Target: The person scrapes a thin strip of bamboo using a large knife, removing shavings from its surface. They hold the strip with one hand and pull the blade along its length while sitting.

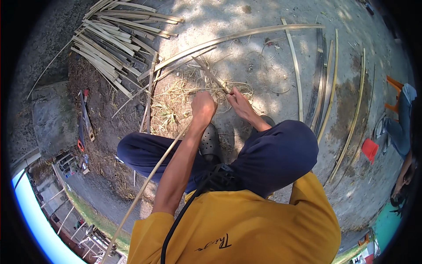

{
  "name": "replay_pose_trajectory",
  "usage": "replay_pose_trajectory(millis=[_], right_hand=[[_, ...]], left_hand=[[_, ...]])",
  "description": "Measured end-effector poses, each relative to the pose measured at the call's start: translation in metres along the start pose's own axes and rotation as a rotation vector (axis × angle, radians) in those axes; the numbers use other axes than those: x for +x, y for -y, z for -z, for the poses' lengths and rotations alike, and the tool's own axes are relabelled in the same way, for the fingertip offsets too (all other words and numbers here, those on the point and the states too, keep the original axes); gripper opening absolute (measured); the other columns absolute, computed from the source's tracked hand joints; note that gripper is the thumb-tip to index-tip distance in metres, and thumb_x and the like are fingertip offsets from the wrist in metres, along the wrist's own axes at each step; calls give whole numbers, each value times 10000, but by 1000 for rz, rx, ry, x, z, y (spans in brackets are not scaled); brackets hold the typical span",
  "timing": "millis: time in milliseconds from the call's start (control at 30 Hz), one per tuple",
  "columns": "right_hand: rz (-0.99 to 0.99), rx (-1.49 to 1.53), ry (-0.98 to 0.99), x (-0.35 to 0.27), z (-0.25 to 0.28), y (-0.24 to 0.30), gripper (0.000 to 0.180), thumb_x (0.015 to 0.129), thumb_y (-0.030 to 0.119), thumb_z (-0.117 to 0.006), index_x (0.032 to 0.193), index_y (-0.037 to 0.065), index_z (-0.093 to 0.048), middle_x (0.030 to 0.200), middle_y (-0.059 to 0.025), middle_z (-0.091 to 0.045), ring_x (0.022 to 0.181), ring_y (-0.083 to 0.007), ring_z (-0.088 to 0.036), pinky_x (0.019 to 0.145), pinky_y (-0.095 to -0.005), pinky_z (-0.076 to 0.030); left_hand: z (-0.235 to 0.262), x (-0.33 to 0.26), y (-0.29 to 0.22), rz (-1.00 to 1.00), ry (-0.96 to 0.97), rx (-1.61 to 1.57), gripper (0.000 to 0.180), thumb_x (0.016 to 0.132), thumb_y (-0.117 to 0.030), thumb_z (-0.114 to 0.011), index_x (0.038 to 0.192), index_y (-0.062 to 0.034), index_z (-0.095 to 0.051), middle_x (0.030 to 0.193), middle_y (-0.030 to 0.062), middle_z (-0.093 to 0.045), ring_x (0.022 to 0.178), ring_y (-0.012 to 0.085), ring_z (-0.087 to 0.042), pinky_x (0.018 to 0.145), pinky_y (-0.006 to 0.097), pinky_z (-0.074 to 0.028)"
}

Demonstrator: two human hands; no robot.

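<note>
My left hand (204, 107) is closed in a fist around a long, thin bamboo strip (151, 176). The strip slants from the fist past my left forearm to the lower left. My right hand (240, 104), just to the right, grips a knife (207, 70) whose narrow brownish blade points away and to the left. Its handle is mostly hidden by my fingers. Both hands are in front of my bent knees, above pale curled shavings (173, 103) on the ground.
A heap of split bamboo (114, 39) lies at the far left. Beside me on the left are hand saws (86, 116). Long bamboo strips (295, 66) lie on the ground to the right, short of a red bucket (369, 148). Another person (398, 136) is at the right edge.
</note>
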State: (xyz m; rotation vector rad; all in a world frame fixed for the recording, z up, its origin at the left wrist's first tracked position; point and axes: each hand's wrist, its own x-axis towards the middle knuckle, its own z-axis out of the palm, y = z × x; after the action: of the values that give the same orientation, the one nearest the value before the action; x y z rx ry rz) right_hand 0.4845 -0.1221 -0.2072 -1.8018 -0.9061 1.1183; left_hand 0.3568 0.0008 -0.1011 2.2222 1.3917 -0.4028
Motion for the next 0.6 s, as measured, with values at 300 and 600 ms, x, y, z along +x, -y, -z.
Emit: replay_pose_trajectory(millis=[300, 600], right_hand=[[47, -71, 4, -2, 7, 12, 329, 1056, 366, -526, 1123, 43, -529, 674, -192, -608, 658, -447, -621, 645, -517, -454], [259, -141, 53, -8, 12, 43, 334, 1050, 370, -533, 1130, 45, -532, 711, -208, -642, 717, -454, -656, 673, -526, -474]], left_hand=[[-2, 11, 18, -34, -5, -90, 261, 799, -131, -662, 938, 75, -740, 943, 345, -703, 933, 514, -697, 841, 546, -569], [20, -23, 22, -49, -174, -185, 234, 914, -138, -602, 874, 60, -720, 838, 330, -683, 833, 509, -691, 753, 562, -554]])
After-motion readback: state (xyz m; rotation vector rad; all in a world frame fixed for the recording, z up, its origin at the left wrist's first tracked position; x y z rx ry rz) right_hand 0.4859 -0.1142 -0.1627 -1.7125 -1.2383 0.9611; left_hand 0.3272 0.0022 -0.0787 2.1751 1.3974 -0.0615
